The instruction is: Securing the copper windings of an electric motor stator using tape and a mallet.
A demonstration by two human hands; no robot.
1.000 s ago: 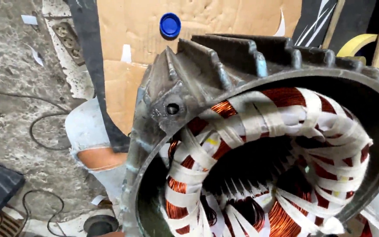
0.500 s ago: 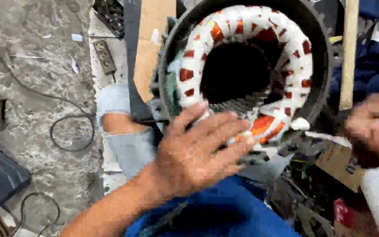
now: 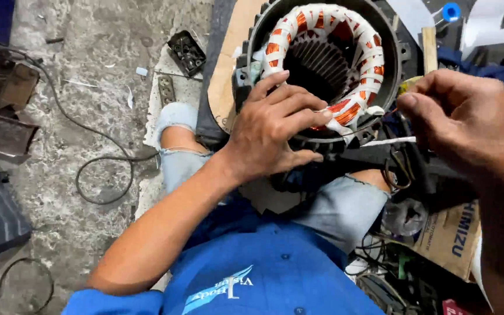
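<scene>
Head cam: our left hand spread flat on motor stator near edge, on lap; right hand pinches white tie strip. Most coils taped; near section w/ strip unfinished.

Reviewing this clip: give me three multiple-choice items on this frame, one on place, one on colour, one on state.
1. Where does the left hand rest?
A. on the floor
B. on the motor stator's near rim
C. on the cardboard box

2. What colours are the stator windings?
A. copper-orange with white wrapping
B. green
C. black

3. What is the right hand doing?
A. lying flat and open
B. pinching a thin white strip
C. gripping a hammer

B: fingers spread over the windings' edge. A: orange coils show between white bands. B: fingertips closed on the strip.
</scene>
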